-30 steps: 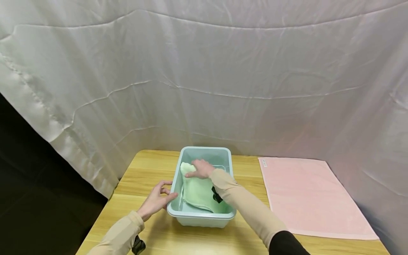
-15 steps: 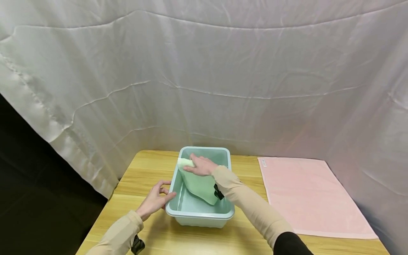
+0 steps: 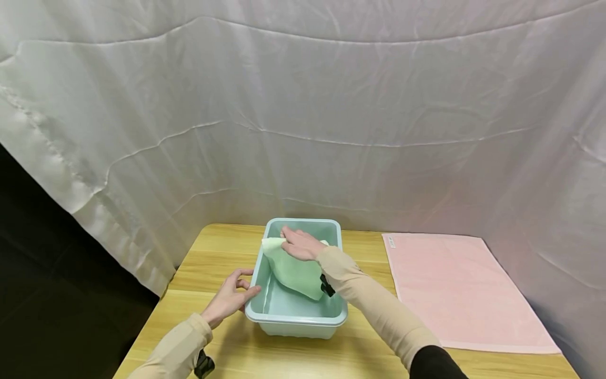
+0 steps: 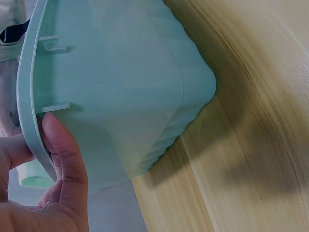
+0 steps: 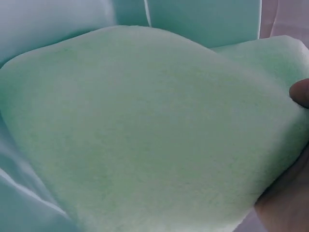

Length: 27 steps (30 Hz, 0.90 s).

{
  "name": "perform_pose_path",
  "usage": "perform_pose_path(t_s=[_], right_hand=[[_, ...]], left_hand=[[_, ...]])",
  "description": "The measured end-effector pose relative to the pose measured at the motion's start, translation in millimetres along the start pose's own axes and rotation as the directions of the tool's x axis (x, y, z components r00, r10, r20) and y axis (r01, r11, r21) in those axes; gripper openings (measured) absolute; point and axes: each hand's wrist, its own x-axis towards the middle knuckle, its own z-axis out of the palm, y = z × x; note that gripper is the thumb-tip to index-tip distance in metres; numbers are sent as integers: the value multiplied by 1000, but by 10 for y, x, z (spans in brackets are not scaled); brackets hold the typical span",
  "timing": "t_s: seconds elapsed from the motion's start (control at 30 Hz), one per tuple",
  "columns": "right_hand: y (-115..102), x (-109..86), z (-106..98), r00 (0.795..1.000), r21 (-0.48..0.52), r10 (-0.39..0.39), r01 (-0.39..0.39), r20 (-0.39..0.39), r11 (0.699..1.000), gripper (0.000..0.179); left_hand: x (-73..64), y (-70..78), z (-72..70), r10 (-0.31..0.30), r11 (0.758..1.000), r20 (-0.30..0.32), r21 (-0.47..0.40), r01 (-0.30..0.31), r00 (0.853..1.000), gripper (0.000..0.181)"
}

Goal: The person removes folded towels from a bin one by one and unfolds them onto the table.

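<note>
A light blue rectangular plastic basin (image 3: 303, 319) stands on the table. My left hand (image 3: 229, 297) pinches its left rim, thumb on one side and fingers on the other, as the left wrist view (image 4: 53, 179) also shows. Inside the basin a pale green towel (image 3: 295, 276) is lifted at its far end, with its lower part hanging toward the near side. My right hand (image 3: 302, 245) grips the raised edge of this towel. In the right wrist view the towel (image 5: 140, 130) fills most of the picture, and part of the hand (image 5: 287, 203) shows at the right.
A pink towel (image 3: 466, 292) lies spread flat on the right of the wooden table (image 3: 227, 252). Behind the table hangs a grey-white curtain (image 3: 303, 131). A dark area (image 3: 57, 279) borders the table on the left.
My right hand has raised the green towel's far end, and its near edge has drawn back from the front of the basin. The left hand has kept its hold on the rim.
</note>
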Motion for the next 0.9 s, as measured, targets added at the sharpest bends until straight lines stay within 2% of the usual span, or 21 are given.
perform_pose_path(t_s=[0.13, 0.2, 0.3, 0.37, 0.43, 0.53, 0.7, 0.83, 0.9], right_hand=[[-2, -6, -6, 997, -33, -52, 50, -55, 998, 9], [-1, -11, -3, 992, -83, -94, 87, -89, 993, 8], [-4, -14, 8, 972, -229, -184, 147, -147, 962, 7], [-8, -15, 21, 953, -335, -241, 170, -184, 927, 6], [-15, -13, 32, 935, -417, -283, 175, -214, 892, 5], [-27, -16, 44, 916, -482, -316, 167, -248, 860, 4], [-29, -12, 66, 892, -541, -349, 149, -288, 828, 4], [-27, -8, 83, 886, -566, -355, 135, -298, 813, 5], [-29, -8, 85, 890, -574, -351, 132, -290, 808, 6]], left_hand=[[-2, -3, 2, -1, 1000, -1, 1, 1, 1000, 54], [-3, -5, 1, 1, 1000, 3, 2, -1, 1000, 54], [-4, -6, 1, 3, 1000, 6, 2, -3, 1000, 54], [-4, -6, 3, 1, 1000, 4, 0, -1, 1000, 54], [-3, -4, 5, 1, 1000, 1, 1, -1, 1000, 54], [-1, 0, 8, 1, 1000, -1, 4, -1, 1000, 53], [2, 5, 9, 3, 1000, 5, 10, -3, 1000, 53], [2, 6, 7, 7, 1000, 11, 8, -7, 1000, 53], [2, 5, 5, 8, 1000, 13, 7, -8, 1000, 53]])
